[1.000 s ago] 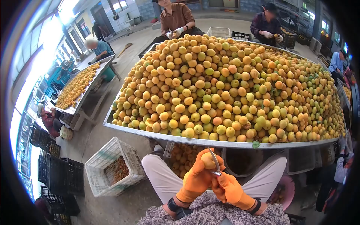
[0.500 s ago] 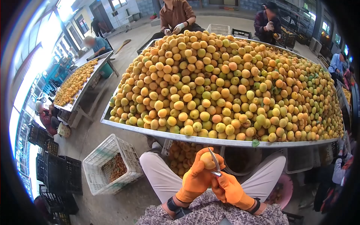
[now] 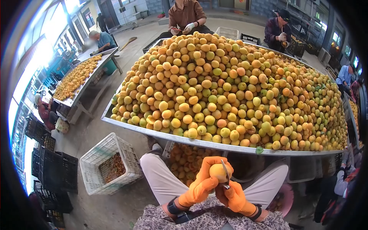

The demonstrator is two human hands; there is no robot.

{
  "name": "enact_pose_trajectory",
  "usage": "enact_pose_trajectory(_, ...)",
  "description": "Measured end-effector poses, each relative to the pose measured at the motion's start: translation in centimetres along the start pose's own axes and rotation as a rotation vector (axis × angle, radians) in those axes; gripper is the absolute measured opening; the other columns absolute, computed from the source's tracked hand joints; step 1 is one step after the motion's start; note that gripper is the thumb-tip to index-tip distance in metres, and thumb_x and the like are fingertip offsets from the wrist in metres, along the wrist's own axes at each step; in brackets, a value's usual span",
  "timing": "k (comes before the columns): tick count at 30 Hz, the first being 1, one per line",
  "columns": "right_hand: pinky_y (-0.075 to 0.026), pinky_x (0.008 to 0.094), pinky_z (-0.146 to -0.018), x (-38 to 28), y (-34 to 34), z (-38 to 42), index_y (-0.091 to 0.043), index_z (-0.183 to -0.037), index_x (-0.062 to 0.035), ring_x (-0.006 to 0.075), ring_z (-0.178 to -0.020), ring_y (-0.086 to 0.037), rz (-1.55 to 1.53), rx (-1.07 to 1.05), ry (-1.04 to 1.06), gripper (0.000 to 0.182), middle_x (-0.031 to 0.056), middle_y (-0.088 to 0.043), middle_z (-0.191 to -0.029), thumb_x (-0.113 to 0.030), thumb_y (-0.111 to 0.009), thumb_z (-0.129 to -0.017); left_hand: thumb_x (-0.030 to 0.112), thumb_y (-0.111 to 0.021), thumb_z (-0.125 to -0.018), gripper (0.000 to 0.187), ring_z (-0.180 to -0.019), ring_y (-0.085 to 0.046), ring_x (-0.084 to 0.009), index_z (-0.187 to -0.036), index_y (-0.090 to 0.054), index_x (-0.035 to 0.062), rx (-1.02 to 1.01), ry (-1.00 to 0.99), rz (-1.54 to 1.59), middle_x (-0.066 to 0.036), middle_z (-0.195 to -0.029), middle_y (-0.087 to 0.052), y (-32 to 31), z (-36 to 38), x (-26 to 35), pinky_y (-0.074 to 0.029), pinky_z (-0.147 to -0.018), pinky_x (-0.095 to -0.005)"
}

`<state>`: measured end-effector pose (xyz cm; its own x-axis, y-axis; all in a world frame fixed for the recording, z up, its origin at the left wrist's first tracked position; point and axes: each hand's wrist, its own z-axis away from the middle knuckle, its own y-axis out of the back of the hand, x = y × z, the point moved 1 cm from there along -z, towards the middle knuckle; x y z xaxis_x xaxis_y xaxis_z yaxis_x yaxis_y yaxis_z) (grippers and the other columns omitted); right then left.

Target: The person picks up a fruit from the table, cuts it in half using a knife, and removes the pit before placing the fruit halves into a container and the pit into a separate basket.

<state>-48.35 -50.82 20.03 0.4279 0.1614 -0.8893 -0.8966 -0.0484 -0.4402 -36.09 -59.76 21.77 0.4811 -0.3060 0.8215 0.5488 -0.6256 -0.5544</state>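
My left hand (image 3: 203, 184), in an orange glove, is closed around a yellow-orange apricot (image 3: 218, 173). In an orange glove too, my right hand (image 3: 237, 197) grips a small knife (image 3: 225, 173), its curved blade lying against the right side of the fruit. Both hands are close together above my lap. Just beyond them is the metal-rimmed table (image 3: 199, 143), heaped with yellow, orange and greenish apricots (image 3: 207, 92). Part of the knife handle is hidden by my right fingers.
A white crate (image 3: 132, 168) with small brown pieces stands left of my legs. Fruit fills a crate (image 3: 184, 159) under the table edge. A pink basin (image 3: 286, 199) is at the right. People sit across the table and at a side table (image 3: 90, 78); black crates (image 3: 53, 168) stand left.
My hands and the apricot have moved slightly down and the fruit is turned, the blade now at its right side. The view has shifted slightly.
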Motion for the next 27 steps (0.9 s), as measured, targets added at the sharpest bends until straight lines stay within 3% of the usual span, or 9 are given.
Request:
enact_pose_trajectory(6,-0.028,0.0225,-0.048,-0.4,0.8,-0.1,-0.054,-0.097,0.0001,0.006,-0.052,-0.038,0.074,-0.135,0.069,0.057,-0.0014,-0.047,-0.061,-0.057,-0.048,-0.094,0.04,-0.067,-0.081,0.064,-0.101,-0.055,-0.0232,-0.125,-0.04,0.0014,-0.42,-0.03,-0.53,-0.017,-0.113,-0.053,2.0,-2.6,4.4,-0.044,-0.093,-0.0341)
enact_pose_trajectory(9,-0.033,0.0234,-0.05,-1.0,0.0,-0.8,-0.055,-0.101,0.0022,0.007,-0.054,-0.042,0.158,-0.105,0.224,0.055,-0.0004,-0.05,-0.064,-0.052,-0.045,-0.097,0.046,-0.07,-0.08,0.071,-0.104,-0.056,-0.0236,-0.127,-0.041,0.0001,-0.164,0.032,-0.007,-0.017,-0.113,-0.055,-1.2,-1.5,3.5,-0.044,-0.095,-0.0352)
enact_pose_trajectory(12,-0.039,0.0257,-0.054,-2.3,-0.5,-1.7,-0.056,-0.1,0.003,0.011,-0.06,-0.048,0.4,0.051,0.565,0.051,0.002,-0.055,-0.068,-0.046,-0.044,-0.098,0.05,-0.07,-0.082,0.078,-0.108,-0.056,-0.022,-0.132,-0.039,-0.0021,-0.117,0.071,0.048,-0.016,-0.115,-0.058,-1.4,-0.4,1.9,-0.042,-0.098,-0.0364)
enact_pose_trajectory(14,-0.039,0.0262,-0.054,-2.0,1.3,-1.4,-0.057,-0.1,0.0028,0.0123,-0.059,-0.048,0.383,-0.078,0.487,0.051,0.0029,-0.055,-0.068,-0.046,-0.044,-0.098,0.049,-0.069,-0.084,0.077,-0.109,-0.055,-0.0213,-0.132,-0.039,-0.0026,-0.08,0.102,0.067,-0.015,-0.115,-0.058,-1.6,0.3,2.6,-0.042,-0.099,-0.0361)
enact_pose_trajectory(17,-0.04,0.028,-0.054,-2.1,2.6,-1.2,-0.06,-0.099,0.0014,0.0157,-0.058,-0.05,0.347,-0.237,0.407,0.048,0.0055,-0.055,-0.067,-0.044,-0.044,-0.098,0.04,-0.071,-0.084,0.069,-0.107,-0.056,-0.0251,-0.131,-0.041,-0.0009,-0.202,0.046,-0.205,-0.015,-0.113,-0.059,-0.4,-0.7,5.1,-0.043,-0.095,-0.0375)
enact_pose_trajectory(20,-0.041,0.0291,-0.054,-2.7,2.9,-1.2,-0.061,-0.098,0.0006,0.0171,-0.058,-0.05,0.394,-0.241,0.249,0.044,0.0058,-0.055,-0.067,-0.041,-0.046,-0.098,0.029,-0.076,-0.077,0.058,-0.096,-0.054,-0.0355,-0.123,-0.052,0.002,-0.427,-0.264,-1.058,-0.015,-0.103,-0.057,0.0,-2.6,7.6,-0.044,-0.084,-0.0415)
enact_pose_trajectory(23,-0.042,0.0303,-0.055,-1.8,3.6,-1.6,-0.062,-0.098,0.0004,0.0193,-0.058,-0.053,0.412,-0.248,0.194,0.042,0.0068,-0.056,-0.068,-0.039,-0.048,-0.097,0.03,-0.078,-0.075,0.06,-0.096,-0.055,-0.0326,-0.122,-0.053,0.002,-0.56,-0.188,-0.974,-0.014,-0.101,-0.057,0.1,-3.6,8.2,-0.043,-0.083,-0.0387)
enact_pose_trajectory(25,-0.044,0.031,-0.057,-1.6,3.2,-2.2,-0.062,-0.099,0.0006,0.0216,-0.06,-0.056,0.4,-0.265,0.502,0.041,0.0075,-0.059,-0.069,-0.038,-0.049,-0.097,0.038,-0.078,-0.079,0.076,-0.107,-0.054,-0.0193,-0.135,-0.044,-0.001,-0.353,0.127,-0.088,-0.009,-0.111,-0.056,-0.9,-2.1,5.8,-0.041,-0.094,-0.0342)
enact_pose_trajectory(27,-0.045,0.0314,-0.059,-2.5,2.6,-2.9,-0.062,-0.099,0.0006,0.0229,-0.061,-0.058,0.374,-0.271,0.56,0.039,0.0084,-0.061,-0.071,-0.037,-0.049,-0.096,0.039,-0.07,-0.087,0.073,-0.11,-0.053,-0.0172,-0.14,-0.038,0.0005,-0.273,0.052,-0.03,-0.01,-0.12,-0.056,-2.0,-1.1,3.9,-0.043,-0.093,-0.0331)
